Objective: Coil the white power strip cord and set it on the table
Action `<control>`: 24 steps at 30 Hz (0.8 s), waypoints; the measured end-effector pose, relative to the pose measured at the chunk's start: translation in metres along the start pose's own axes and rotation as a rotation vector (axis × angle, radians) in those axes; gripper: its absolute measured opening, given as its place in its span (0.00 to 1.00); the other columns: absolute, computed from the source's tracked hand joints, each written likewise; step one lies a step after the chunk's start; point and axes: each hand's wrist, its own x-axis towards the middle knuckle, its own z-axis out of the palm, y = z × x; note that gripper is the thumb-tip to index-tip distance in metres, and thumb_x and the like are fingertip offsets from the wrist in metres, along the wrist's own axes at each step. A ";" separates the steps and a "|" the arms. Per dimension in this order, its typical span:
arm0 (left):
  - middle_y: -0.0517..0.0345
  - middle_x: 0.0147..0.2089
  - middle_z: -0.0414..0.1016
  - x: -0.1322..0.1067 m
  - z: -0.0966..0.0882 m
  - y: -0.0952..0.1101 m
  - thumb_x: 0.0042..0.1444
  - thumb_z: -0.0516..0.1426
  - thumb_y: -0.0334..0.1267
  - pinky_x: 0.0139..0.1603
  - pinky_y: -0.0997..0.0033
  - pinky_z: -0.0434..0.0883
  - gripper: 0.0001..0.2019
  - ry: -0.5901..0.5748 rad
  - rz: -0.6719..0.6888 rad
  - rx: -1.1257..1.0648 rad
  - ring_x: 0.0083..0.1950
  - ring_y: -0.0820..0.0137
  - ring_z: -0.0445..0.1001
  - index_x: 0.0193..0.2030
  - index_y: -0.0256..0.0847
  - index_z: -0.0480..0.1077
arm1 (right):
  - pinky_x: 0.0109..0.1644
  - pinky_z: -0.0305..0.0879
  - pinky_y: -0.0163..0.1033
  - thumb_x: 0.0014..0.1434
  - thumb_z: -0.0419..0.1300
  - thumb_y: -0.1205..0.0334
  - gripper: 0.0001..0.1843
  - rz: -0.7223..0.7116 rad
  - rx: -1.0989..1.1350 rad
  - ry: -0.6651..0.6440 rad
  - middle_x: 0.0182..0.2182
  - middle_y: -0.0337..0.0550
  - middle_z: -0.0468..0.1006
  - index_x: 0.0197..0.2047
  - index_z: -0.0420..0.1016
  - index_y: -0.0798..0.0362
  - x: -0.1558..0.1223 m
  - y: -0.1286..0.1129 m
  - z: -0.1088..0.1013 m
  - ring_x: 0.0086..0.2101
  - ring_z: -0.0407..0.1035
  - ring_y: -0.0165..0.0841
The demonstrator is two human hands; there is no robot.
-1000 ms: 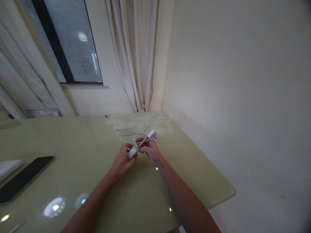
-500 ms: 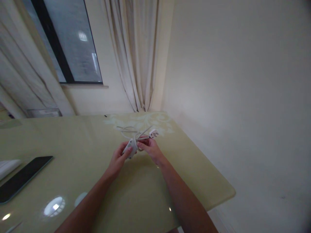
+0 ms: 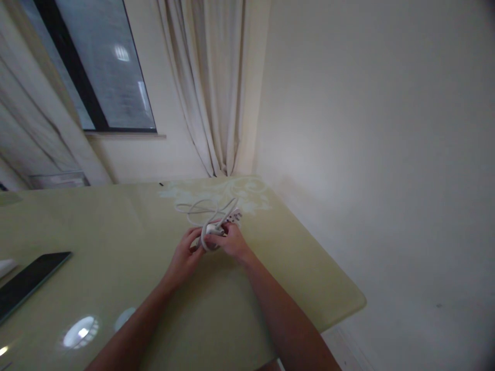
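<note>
A white extension cord (image 3: 212,229) is held above the table between both hands, its cable wound around the small block. My left hand (image 3: 187,258) is closed on the block's left end, where a loop of cable passes over the fingertips. On the other side, my right hand (image 3: 233,243) pinches the block and the cable with thumb and fingers. A plug (image 3: 235,215) with several prongs sticks up just beyond the right fingers. Loose loops of the cable (image 3: 201,201) spread out behind the hands. Fingers and cable hide much of the block.
The glossy yellow-green table (image 3: 116,232) meets a wall on the right. A dark flat tablet-like thing (image 3: 31,281) lies at left, beside a white object (image 3: 5,267). A small black piece (image 3: 161,184) is at the far edge. Curtains (image 3: 220,93) hang behind.
The wound cable has shifted left along the block, toward my left fingers. My right hand has moved onto the block. The view has turned slightly right.
</note>
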 end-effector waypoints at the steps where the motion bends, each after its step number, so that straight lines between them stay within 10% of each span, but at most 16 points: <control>1: 0.44 0.60 0.74 -0.001 0.001 0.003 0.57 0.66 0.50 0.50 0.60 0.79 0.18 -0.003 -0.004 -0.016 0.61 0.53 0.74 0.49 0.43 0.78 | 0.47 0.74 0.42 0.44 0.79 0.48 0.25 -0.009 0.000 0.014 0.36 0.42 0.84 0.42 0.83 0.52 0.000 -0.001 0.000 0.37 0.77 0.38; 13: 0.47 0.49 0.78 -0.001 0.002 -0.002 0.60 0.63 0.60 0.45 0.61 0.77 0.25 0.138 -0.103 -0.097 0.52 0.58 0.79 0.49 0.40 0.70 | 0.52 0.75 0.45 0.43 0.78 0.53 0.37 0.011 0.031 -0.013 0.44 0.43 0.83 0.57 0.79 0.49 -0.004 0.004 0.002 0.42 0.78 0.38; 24: 0.49 0.46 0.74 0.004 -0.004 -0.004 0.62 0.59 0.51 0.50 0.58 0.77 0.16 0.142 0.037 0.130 0.50 0.58 0.75 0.41 0.41 0.79 | 0.45 0.72 0.38 0.41 0.79 0.52 0.29 0.074 0.274 0.056 0.35 0.36 0.80 0.46 0.80 0.50 0.001 0.002 -0.005 0.37 0.75 0.34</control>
